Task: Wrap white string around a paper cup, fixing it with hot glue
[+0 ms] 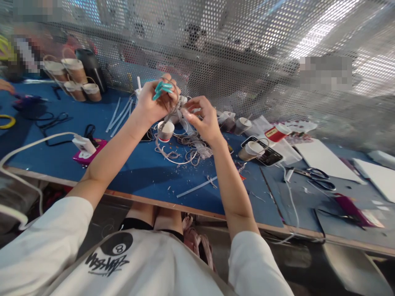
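Observation:
My left hand (154, 98) is raised over the table, fingers curled round grey cord (168, 117) that hangs in loops. Teal handle-like pieces (163, 89) stick out of the same hand; their kind I cannot make out. My right hand (203, 117) is beside the cord, with its fingers bent and the thumb a little apart from them; I see nothing held in it. Below lies a tangle of grey cord (188, 142) around a small paper cup (166, 130). Clear plastic (203, 150) rests against the tangle.
White sticks (121, 115) and a magenta box with a plug (89, 150) lie left. Several brown cups (74, 74) stand behind them. On the right are a cup (251, 150), a phone (271, 154) and scissors (317, 176). Perforated metal mesh (216, 53) borders the table's back.

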Tool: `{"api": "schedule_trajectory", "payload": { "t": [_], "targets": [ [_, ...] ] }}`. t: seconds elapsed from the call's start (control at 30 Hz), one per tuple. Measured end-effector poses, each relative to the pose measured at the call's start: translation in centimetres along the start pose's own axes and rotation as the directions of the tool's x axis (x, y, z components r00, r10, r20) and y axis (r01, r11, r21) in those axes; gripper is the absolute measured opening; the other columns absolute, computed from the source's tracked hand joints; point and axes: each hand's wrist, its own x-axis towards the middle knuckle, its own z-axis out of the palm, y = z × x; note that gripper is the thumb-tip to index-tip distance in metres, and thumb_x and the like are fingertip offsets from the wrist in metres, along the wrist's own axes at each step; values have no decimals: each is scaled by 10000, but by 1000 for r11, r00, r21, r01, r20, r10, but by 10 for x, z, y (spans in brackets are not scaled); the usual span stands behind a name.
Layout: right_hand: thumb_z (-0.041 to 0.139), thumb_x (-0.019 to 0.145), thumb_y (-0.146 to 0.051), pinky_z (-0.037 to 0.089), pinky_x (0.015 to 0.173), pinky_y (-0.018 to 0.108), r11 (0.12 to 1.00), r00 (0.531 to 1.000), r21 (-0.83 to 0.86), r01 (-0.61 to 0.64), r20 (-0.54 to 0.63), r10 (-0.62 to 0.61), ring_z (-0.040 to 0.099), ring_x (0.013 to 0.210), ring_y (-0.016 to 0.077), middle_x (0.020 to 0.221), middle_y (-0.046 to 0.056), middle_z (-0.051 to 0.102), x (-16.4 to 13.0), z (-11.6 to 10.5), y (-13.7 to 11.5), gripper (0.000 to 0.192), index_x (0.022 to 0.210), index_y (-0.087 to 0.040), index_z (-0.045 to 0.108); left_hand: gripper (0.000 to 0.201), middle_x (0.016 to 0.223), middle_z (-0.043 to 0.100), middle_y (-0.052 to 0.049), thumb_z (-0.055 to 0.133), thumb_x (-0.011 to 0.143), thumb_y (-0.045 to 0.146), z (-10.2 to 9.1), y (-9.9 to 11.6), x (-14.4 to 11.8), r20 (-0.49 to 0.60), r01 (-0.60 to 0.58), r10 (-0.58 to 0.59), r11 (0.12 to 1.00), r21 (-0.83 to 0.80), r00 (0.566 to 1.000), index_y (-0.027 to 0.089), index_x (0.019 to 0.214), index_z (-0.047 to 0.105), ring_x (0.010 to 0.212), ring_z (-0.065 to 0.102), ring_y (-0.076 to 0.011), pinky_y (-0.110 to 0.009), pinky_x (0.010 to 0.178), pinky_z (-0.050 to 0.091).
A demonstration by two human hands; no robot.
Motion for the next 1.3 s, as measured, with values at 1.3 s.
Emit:
{"api": "schedule_trajectory", "payload": {
  "t": [1.3],
  "targets": [
    [505, 849, -766, 437, 522, 312, 991, 834, -76, -113, -549, 53, 474, 507, 131, 553, -10, 485, 13, -45, 41, 580, 586, -250, 492, 454, 589, 519, 58, 222, 984, 91, -37, 77, -2, 144, -450, 427, 862, 234, 893, 274, 604, 388, 764, 450, -42, -2, 778, 405]
  ]
}}
